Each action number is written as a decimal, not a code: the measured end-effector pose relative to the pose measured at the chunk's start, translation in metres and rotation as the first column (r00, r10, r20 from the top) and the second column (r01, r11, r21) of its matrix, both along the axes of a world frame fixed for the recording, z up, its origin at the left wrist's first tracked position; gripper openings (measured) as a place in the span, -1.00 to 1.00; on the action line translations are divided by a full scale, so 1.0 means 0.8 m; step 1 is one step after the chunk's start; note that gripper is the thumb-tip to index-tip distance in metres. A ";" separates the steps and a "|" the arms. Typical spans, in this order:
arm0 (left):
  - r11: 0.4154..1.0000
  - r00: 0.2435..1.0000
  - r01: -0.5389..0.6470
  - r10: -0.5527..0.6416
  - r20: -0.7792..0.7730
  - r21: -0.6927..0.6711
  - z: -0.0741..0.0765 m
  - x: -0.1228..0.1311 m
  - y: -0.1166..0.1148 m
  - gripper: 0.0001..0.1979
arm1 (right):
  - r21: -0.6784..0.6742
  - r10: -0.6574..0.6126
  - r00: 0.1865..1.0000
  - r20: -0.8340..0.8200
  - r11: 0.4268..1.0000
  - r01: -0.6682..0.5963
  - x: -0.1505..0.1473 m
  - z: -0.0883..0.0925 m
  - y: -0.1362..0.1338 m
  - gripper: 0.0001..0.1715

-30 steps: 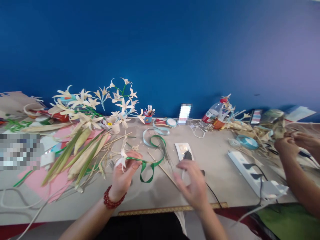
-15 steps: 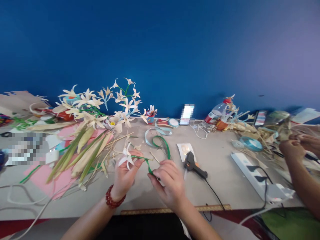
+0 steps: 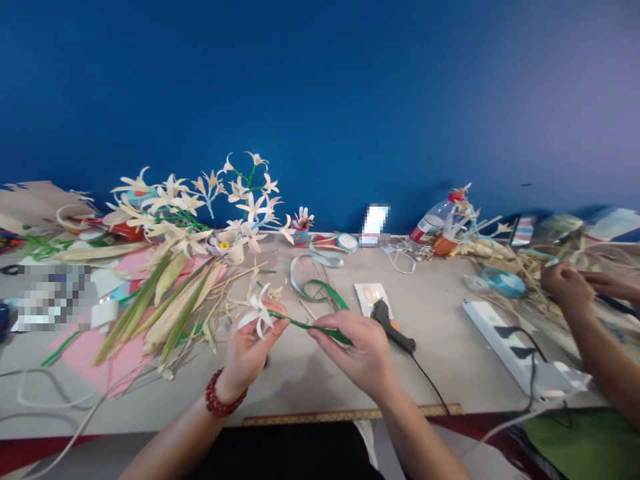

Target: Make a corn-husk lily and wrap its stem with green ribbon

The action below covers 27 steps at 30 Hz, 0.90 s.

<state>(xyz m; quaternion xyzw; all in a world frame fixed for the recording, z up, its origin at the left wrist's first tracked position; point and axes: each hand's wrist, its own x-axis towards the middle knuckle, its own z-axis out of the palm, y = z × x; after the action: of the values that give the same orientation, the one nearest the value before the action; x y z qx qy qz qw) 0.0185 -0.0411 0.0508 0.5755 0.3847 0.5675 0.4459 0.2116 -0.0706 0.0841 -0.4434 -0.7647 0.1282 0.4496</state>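
Observation:
A white handmade flower [image 3: 261,312] with narrow petals sits at the end of a green-wrapped stem. My left hand [image 3: 250,340], with a red bead bracelet at its wrist, pinches the stem just below the petals. To the right, my right hand [image 3: 357,347] is closed on a green ribbon [image 3: 327,330], drawn out straight in line with the stem. More of this ribbon loops on the table behind my fingers. Several finished white flowers [image 3: 255,208] on green and pale blue stems stand behind my left hand.
A hot glue gun [image 3: 390,323] lies right of my right hand. Dried corn husks [image 3: 175,320] cover pink paper at left. A power strip [image 3: 505,347] lies at right, near another person's hands [image 3: 570,290]. A wooden ruler [image 3: 320,420] runs along the front edge.
My right hand has moved right, away from my left hand, pulling the green ribbon straighter. My left hand stays at the flower. The other person's hands have shifted slightly left.

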 end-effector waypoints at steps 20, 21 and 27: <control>0.977 0.977 0.190 -0.198 -0.083 -0.098 0.007 0.000 -0.004 -0.86 | -0.283 0.001 0.876 -0.483 0.946 -0.157 -0.014 -0.024 0.017 -0.83; 0.975 0.976 0.198 -0.206 -0.076 -0.098 0.007 -0.001 -0.004 -0.86 | -0.306 -0.013 0.861 -0.509 0.937 -0.167 -0.015 -0.025 0.017 -0.81; 0.962 0.966 0.260 -0.258 0.031 -0.085 0.004 -0.001 -0.004 -0.91 | -0.432 -0.062 0.730 -0.680 0.838 -0.332 -0.021 -0.024 0.016 -0.73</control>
<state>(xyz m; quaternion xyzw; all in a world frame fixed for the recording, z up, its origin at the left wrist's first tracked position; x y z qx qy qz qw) 0.0175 -0.0441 0.0543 0.5949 0.3263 0.4925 0.5451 0.1946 -0.0577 0.0645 -0.4131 -0.5169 0.5169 0.5432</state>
